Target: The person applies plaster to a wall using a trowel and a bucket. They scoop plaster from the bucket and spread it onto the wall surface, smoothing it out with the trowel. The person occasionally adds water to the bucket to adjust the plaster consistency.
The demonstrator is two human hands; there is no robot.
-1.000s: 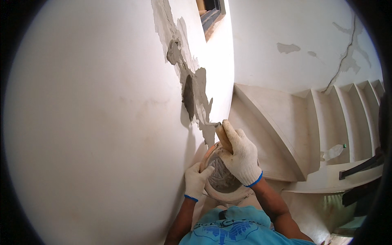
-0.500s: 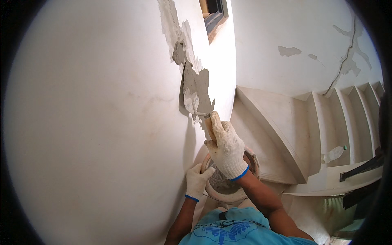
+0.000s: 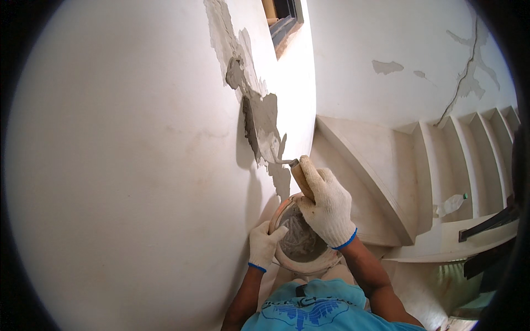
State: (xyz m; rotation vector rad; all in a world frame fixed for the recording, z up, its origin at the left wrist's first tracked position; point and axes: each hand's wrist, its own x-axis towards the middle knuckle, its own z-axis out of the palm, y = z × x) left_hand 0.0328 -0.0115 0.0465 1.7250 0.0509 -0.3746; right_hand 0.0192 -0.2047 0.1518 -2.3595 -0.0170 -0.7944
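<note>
My right hand, in a white knit glove with a blue cuff, is closed around the handle of a trowel. The trowel's blade lies against or close to the left wall, over a jagged grey strip; dark mortar shows along the blade's left edge. A lump of wet mortar clings to the wall just above its tip. Lower down, my left hand, gloved alike, grips the rim of a round bucket with its thumb over the edge. Grey mortar lies inside the bucket.
A window opening cuts into the left wall higher up. Pale stairs rise to the right, with a clear plastic bottle on one step. The far wall carries a long crack. Dark railing pieces stand at lower right.
My right hand and the trowel have moved down and right, and the blade has tilted, showing dark mortar along its edge. More of the bucket's inside shows. My left hand keeps its grip.
</note>
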